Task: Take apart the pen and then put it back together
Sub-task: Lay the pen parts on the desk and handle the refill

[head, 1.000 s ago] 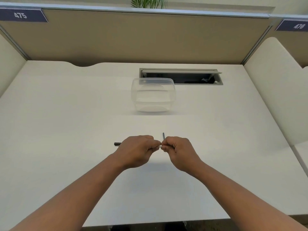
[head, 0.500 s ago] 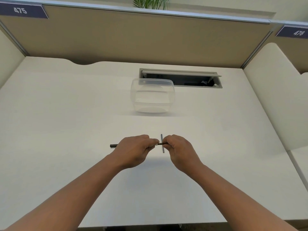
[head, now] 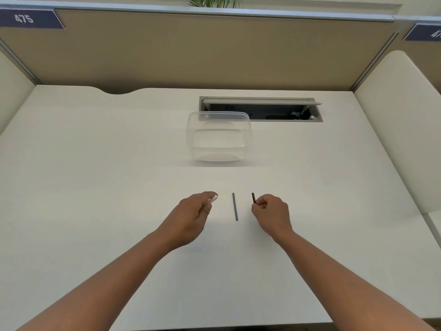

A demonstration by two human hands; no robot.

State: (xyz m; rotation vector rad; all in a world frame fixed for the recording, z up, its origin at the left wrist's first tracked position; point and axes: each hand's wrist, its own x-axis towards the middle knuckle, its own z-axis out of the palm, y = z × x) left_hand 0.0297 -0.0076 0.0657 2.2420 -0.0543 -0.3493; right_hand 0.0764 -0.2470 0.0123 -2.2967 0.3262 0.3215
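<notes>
**Quick count of what's on the desk rn**

Ok so using the clear plastic tub (head: 218, 137) as the reference pt:

- Tubs: 1, no lid on it afaict.
- Pen bits: 3 total, all on the near side of the tub. 1 white piece (head: 213, 199) pinched in the left hand (head: 192, 215), 1 thin grey rod (head: 235, 206) lying on the desk (head: 95, 163) between the hands, 1 dark piece (head: 253, 198) gripped in the right hand (head: 270, 213).
- Hands: 2, both nearer than the tub.
- Cable hatches: 1 (head: 261, 109), just behind the tub & to the right.
- Number signs: 2, far behind the tub. Left one (head: 26, 19) says 475, right one (head: 427, 32) is cut off.
- Plants: 1 (head: 214, 1), behind the divider, only leaf tips showing.
</notes>
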